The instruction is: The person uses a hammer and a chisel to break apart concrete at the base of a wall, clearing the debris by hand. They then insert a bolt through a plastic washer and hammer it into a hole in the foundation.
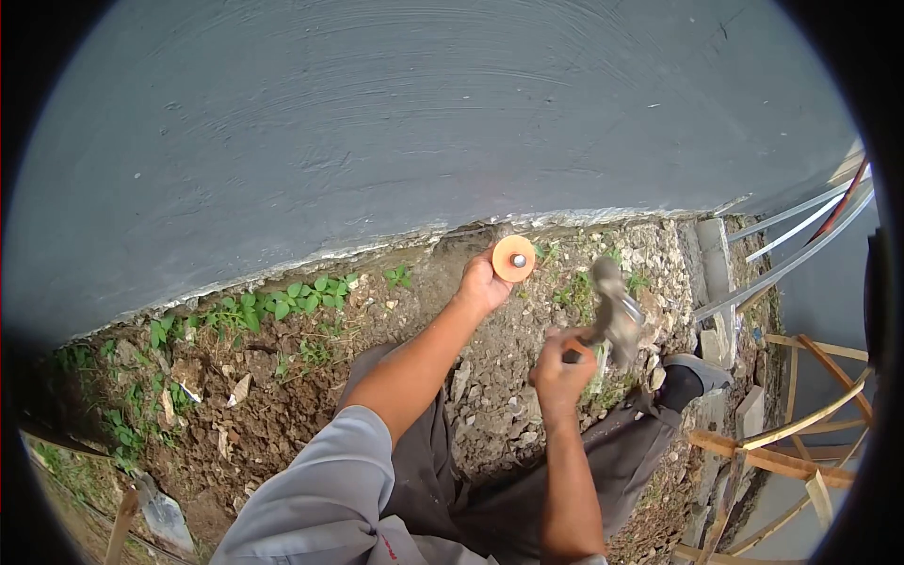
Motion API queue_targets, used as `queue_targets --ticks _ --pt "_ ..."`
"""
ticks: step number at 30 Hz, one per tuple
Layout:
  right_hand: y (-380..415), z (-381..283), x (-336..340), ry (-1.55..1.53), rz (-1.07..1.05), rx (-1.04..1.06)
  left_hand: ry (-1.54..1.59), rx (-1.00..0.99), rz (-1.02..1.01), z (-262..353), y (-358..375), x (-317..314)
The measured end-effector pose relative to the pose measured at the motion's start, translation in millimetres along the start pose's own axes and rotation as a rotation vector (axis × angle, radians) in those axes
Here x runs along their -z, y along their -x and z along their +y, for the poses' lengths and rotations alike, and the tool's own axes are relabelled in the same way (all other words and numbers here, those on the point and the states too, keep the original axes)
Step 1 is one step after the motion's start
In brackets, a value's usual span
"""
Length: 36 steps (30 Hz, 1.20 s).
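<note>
The left grip [484, 285] is closed round an orange-guarded chisel [513, 259] at the wall's foot; the right [563, 372] clasps a blurred hammer [617, 315], apart from it. The wall's lower edge [377, 247] looks ragged, how far finished unclear. Around lie rubbly soil [282, 377], weeds [306, 296] and timber [767, 461].
</note>
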State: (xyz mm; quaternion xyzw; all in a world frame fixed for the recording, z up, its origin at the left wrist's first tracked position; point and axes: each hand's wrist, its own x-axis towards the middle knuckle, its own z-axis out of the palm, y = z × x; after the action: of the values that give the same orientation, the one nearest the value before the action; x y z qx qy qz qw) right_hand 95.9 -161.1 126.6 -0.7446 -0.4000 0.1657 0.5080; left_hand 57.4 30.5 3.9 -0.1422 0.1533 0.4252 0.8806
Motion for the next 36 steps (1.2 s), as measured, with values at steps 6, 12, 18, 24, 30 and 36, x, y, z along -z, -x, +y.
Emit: queue_targets --ticks 6,12,18,24,30,36 --pt "19.6 -78.4 19.9 -0.148 -0.221 -0.344 -0.045 -0.015 0.008 -2.8 3.1 6.6" --pt "-33.7 -184.5 82.7 -0.452 0.156 0.758 -0.011 0.021 0.003 -5.1 1.1 4.9" --pt "6.2 15.4 -13.1 0.128 -0.250 -0.153 -0.041 -0.011 -0.026 1.3 3.8 -8.4" --pt "20.3 -75.4 27.6 -0.079 -0.185 -0.320 -0.075 -0.021 -0.043 -2.0 6.4 -2.1" --pt "-37.6 -187.3 89.0 -0.470 0.246 0.787 -0.001 0.005 -0.013 -6.2 -3.4 5.0" --pt "4.2 20.2 -10.9 0.116 -0.312 -0.203 0.050 0.023 -0.005 -12.5 -1.5 3.5"
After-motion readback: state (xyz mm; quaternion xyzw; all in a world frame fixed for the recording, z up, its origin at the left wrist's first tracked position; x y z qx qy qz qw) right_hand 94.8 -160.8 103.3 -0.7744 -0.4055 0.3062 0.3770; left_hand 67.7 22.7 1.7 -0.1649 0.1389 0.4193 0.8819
